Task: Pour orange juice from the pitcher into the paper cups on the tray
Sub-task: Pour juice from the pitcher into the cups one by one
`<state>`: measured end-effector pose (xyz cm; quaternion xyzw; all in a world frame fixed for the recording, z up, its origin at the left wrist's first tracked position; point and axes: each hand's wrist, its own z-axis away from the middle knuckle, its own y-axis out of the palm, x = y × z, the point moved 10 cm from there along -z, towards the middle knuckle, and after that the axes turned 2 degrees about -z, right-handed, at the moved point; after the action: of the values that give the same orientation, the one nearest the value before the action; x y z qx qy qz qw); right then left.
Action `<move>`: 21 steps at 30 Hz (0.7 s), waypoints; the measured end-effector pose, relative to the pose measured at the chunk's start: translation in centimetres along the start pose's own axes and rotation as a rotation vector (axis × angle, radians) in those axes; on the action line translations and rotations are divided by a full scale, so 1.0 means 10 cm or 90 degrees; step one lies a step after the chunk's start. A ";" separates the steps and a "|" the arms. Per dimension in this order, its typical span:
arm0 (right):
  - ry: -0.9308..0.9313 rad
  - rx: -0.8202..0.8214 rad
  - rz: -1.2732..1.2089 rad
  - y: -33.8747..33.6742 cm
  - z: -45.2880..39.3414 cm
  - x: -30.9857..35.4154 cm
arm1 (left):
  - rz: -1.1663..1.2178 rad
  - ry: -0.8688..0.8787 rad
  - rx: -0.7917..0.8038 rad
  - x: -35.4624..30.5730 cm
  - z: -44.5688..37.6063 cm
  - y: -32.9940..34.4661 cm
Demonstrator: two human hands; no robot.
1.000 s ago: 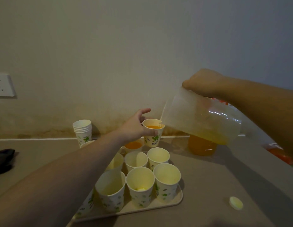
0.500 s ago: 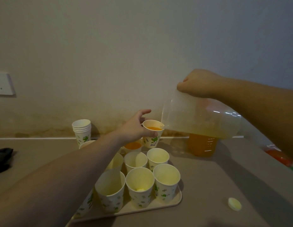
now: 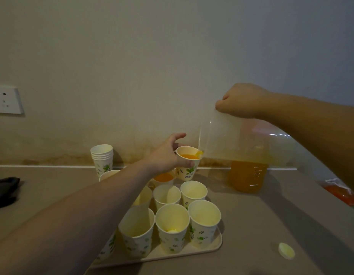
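Tipped further now, pitcher (image 3: 237, 139) gripped in right hand (image 3: 243, 101) streams juice into cup (image 3: 187, 164) clasped by left hand (image 3: 165, 157) above tray (image 3: 215, 246).

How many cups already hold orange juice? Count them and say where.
2. The held cup, in the left hand at the spout of the pitcher; the back-row cup on the tray below it. The forearm may hide more.

The right hand (image 3: 244, 100) tips the pitcher (image 3: 237, 141), juice running into the cup (image 3: 187, 163) held by the left hand (image 3: 166, 157).
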<state>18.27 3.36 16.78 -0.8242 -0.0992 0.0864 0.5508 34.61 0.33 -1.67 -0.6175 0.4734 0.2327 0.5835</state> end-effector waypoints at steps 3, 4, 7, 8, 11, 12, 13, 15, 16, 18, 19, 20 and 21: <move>-0.006 -0.003 0.009 0.00 -0.01 0.03 | 0.009 -0.003 0.000 0.01 0.00 0.00; -0.008 -0.001 0.015 0.00 -0.02 0.04 | 0.011 -0.004 0.000 0.01 0.00 0.01; -0.012 0.000 0.019 0.00 -0.03 0.05 | 0.014 -0.003 0.003 0.02 0.00 0.01; -0.011 0.000 0.019 0.00 -0.03 0.05 | 0.014 -0.003 0.004 0.02 0.01 0.01; -0.014 0.001 0.025 0.00 -0.04 0.07 | 0.016 -0.003 0.004 0.03 0.01 0.00; -0.013 -0.001 0.024 -0.01 -0.04 0.07 | 0.015 -0.003 0.002 0.03 0.01 0.00; -0.012 -0.003 0.022 -0.01 -0.04 0.07 | 0.013 -0.003 0.001 0.03 0.01 -0.01; -0.009 -0.006 0.020 -0.02 -0.03 0.08 | 0.005 -0.003 0.000 0.03 0.02 -0.01; -0.009 -0.007 0.021 -0.02 -0.03 0.09 | 0.000 -0.003 -0.001 0.03 0.02 -0.01; -0.011 -0.009 0.021 -0.02 -0.03 0.10 | -0.003 -0.003 -0.001 0.03 0.02 -0.02; -0.011 -0.011 0.023 -0.02 -0.02 0.10 | -0.002 -0.003 0.000 0.03 0.02 -0.02; -0.011 -0.012 0.025 -0.03 -0.02 0.10 | -0.001 -0.004 0.000 0.03 0.02 -0.02; -0.011 -0.011 0.026 -0.03 -0.02 0.10 | -0.001 -0.005 -0.001 0.03 0.01 -0.02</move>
<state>19.23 3.51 17.06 -0.8301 -0.0877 0.1039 0.5408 34.96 0.34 -1.90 -0.6171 0.4709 0.2348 0.5850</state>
